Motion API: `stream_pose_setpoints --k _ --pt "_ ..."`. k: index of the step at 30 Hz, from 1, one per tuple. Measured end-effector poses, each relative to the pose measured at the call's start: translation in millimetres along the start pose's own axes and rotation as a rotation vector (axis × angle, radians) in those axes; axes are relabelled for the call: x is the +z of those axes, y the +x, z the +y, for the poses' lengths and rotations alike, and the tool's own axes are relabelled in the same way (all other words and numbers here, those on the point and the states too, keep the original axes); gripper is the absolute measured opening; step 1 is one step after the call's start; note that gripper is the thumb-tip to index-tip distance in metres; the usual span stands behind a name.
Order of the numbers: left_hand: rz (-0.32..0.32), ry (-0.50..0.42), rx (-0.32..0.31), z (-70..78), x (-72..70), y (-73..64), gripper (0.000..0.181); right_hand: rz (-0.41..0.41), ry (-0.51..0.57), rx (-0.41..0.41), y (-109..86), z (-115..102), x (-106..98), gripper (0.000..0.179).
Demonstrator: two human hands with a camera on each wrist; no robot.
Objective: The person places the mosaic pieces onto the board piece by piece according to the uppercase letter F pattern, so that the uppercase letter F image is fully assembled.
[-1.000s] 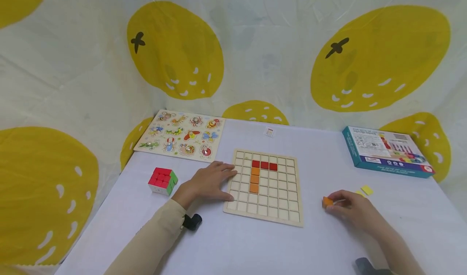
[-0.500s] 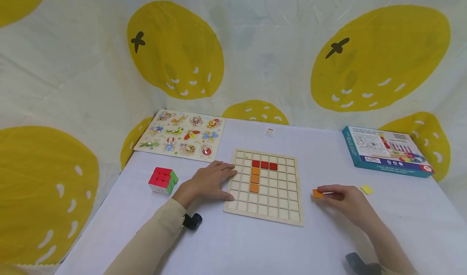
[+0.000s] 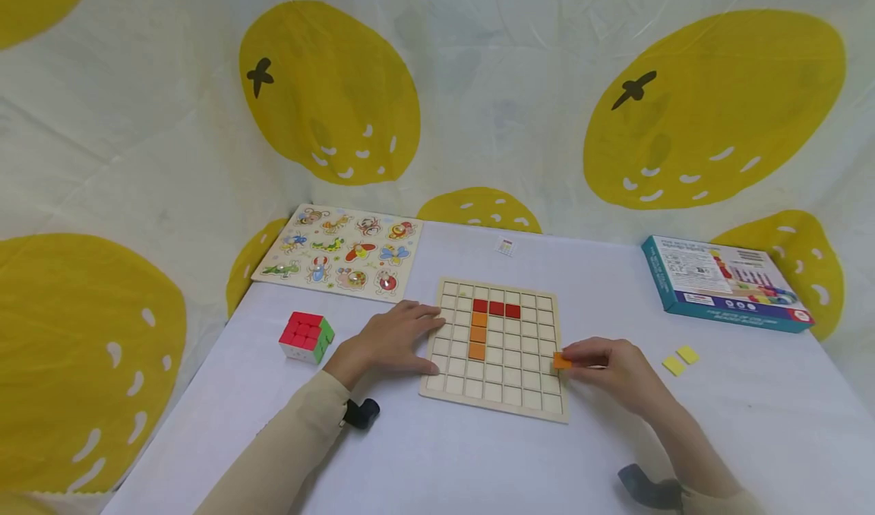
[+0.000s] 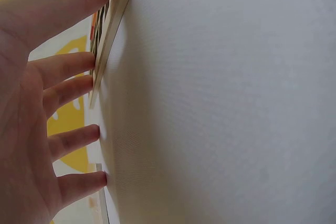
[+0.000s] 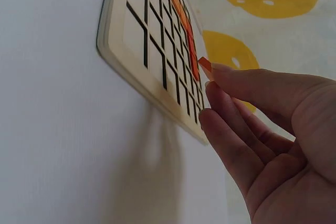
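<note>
A wooden grid board point(image 3: 492, 407) lies mid-table, with a short row of red tiles point(image 3: 497, 308) and a column of orange tiles point(image 3: 478, 334) in its cells. My left hand point(image 3: 393, 340) rests at the board's left edge, fingers spread; in the left wrist view its thumb and some fingertips point(image 4: 86, 61) touch the rim. Between thumb and fingers my right hand point(image 3: 611, 371) pinches an orange square tile point(image 3: 561, 361) over the board's right edge. The right wrist view shows that tile point(image 5: 205, 64) held above the surface.
Two yellow tiles point(image 3: 674, 365) lie right of the right hand. A teal-edged box point(image 3: 724, 283) sits at the back right. An insect puzzle board point(image 3: 338, 253) lies at the back left, a puzzle cube point(image 3: 305, 338) in front of it. A small white card point(image 3: 504, 246) lies behind the grid.
My right hand has carried the orange tile leftward from the table to the board's right edge, uncovering both yellow tiles. The left hand has stayed in place.
</note>
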State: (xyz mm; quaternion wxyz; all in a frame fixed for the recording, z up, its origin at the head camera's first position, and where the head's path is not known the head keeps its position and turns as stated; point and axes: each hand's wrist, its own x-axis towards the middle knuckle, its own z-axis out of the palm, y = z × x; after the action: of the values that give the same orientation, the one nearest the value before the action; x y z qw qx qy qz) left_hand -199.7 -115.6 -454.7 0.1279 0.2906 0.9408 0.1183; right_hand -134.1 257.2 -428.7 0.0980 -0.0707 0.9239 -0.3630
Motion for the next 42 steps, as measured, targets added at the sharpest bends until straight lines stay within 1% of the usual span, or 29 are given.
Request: stream_pose_setpoints --k 8,15,21,25,36,42 --pt "0.004 0.007 0.003 -0.6 0.5 -0.6 0.083 -0.021 0.004 -0.022 13.0 -20.7 24.8 0.022" --pt "0.004 -0.005 0.010 0.3 -0.4 -1.0 0.082 -0.056 0.047 -0.060 23.0 -38.2 47.6 0.021" --pt "0.003 0.002 0.015 -0.2 -0.3 1.0 0.083 -0.075 0.050 -0.154 31.0 -50.4 62.9 0.020" --pt "0.005 0.002 0.015 -1.0 -0.1 2.6 0.083 -0.077 0.044 -0.181 35.1 -58.0 71.6 0.018" --pt "0.000 0.007 0.002 -2.1 1.8 4.4 0.084 -0.040 -0.017 -0.125 37.7 -73.7 85.0 0.016" --pt "0.000 0.011 -0.003 -2.4 1.6 3.8 0.084 -0.034 -0.042 -0.122 39.1 -75.9 88.6 0.015"
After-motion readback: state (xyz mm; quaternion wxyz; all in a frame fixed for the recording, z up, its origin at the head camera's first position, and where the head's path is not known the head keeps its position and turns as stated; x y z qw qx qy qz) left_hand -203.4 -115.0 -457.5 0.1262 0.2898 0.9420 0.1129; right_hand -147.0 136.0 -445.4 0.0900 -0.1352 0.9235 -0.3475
